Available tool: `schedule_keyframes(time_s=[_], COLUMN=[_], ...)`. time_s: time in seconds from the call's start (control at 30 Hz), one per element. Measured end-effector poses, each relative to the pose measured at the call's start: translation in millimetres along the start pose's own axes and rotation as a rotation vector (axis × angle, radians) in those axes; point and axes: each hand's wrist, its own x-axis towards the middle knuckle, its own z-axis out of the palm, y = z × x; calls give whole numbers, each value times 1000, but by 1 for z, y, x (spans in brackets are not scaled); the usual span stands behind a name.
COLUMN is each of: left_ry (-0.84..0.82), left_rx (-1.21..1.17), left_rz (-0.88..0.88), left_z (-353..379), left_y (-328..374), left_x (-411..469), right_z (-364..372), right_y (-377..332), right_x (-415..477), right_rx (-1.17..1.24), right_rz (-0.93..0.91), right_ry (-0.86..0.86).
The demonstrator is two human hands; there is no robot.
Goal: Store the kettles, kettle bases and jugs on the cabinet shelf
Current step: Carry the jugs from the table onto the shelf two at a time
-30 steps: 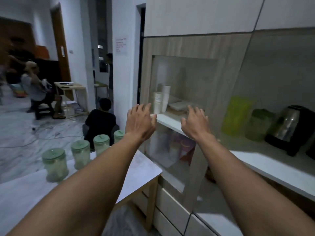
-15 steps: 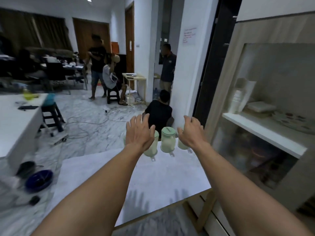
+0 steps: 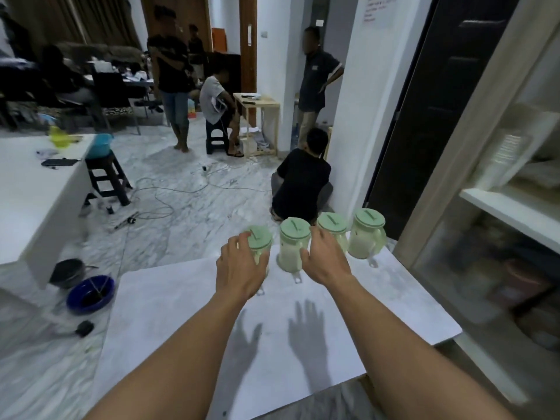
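Observation:
Several pale jugs with green lids stand in a row along the far edge of a white table [image 3: 303, 334]. My left hand [image 3: 239, 268] reaches over the leftmost jug [image 3: 260, 240], fingers spread across its lid and side. My right hand [image 3: 325, 260], fingers apart, sits between the second jug [image 3: 292, 247] and the third jug [image 3: 333, 227], hiding part of the third. The fourth jug [image 3: 366, 234] stands free at the right end. The cabinet shelf [image 3: 512, 215] is at the right, blurred. No kettles or bases are in view.
A person crouches on the floor [image 3: 303, 186] right behind the jugs, and others stand or sit further back. A second white table [image 3: 33, 195] is at the left, with a blue bowl [image 3: 91, 294] and cables on the floor. A dark door [image 3: 439, 101] adjoins the cabinet.
The view has swung left from the cabinet to the white table. Both hands have dropped and moved forward onto the row of jugs.

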Motion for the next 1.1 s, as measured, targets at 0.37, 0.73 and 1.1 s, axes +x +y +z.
schedule_keyframes(time_s=[0.37,0.73,1.1], left_ry=[-73,43,168], left_rx=[-378,-564,-542], left_rz=[-517,-679,-607], left_z=[109,171,156], left_y=[-21,-28,-29], left_x=[50,78,90], right_z=[93,150,151], right_y=[47,80,63], right_x=[84,124,127], right_rx=[312,735,741], right_rz=[245,367,333], right_ry=[-132,-116,-16])
